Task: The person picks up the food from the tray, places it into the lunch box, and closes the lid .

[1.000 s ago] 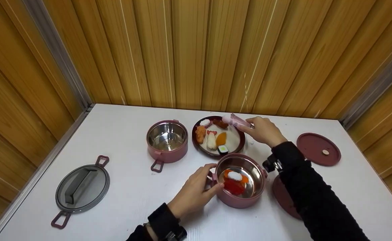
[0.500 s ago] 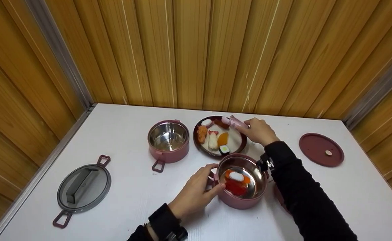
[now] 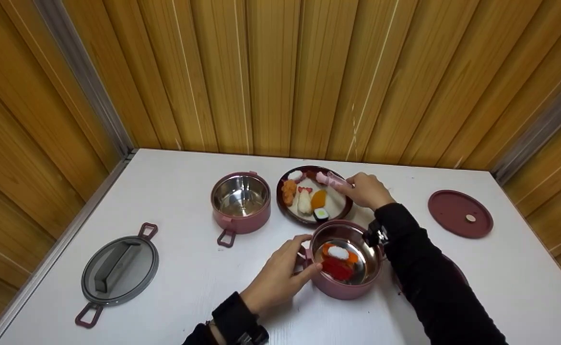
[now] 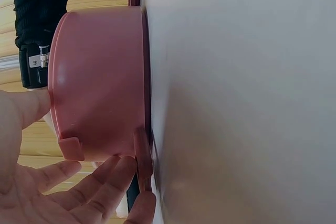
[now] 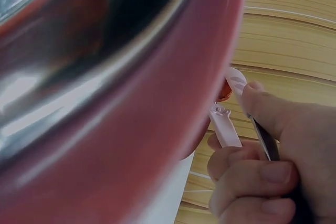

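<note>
1. The right hand (image 3: pixel 370 191) is clamped on pink tongs (image 3: pixel 334 182), thumb on one arm and curled fingers against the other, presumably to work both arms. In the right wrist view the arms stand apart.
2. Left of the right fingers, the tong tips are over the plate (image 3: pixel 336 200), by a brown food piece (image 3: pixel 312 176); I cannot tell whether they touch it.
3. The left hand (image 3: pixel 276 277) holds the near pot (image 3: pixel 345 290), thumb at the rim and other fingers spread along its side by the handle, probably to steady it.
4. Just right of the left thumb, inside that pot, lie a red food piece (image 3: pixel 336 269) and a white-and-orange piece (image 3: pixel 339 252).
5. Left of the tong tips, the plate also bears a shrimp (image 3: pixel 304 202), a yellow slice (image 3: pixel 318 199) and a sushi roll (image 3: pixel 321 214).
6. Beyond the left fingertips stands the other pot (image 3: pixel 249 224), uncovered; well left of those fingers lies a grey lid (image 3: pixel 117 270).
7. Right of the right fingers lies a red lid (image 3: pixel 453 208).
8. A small white label (image 4: pixel 34 61) on the right wrist strap bears one sideways mark, perhaps a digit; no brand is legible.
</note>
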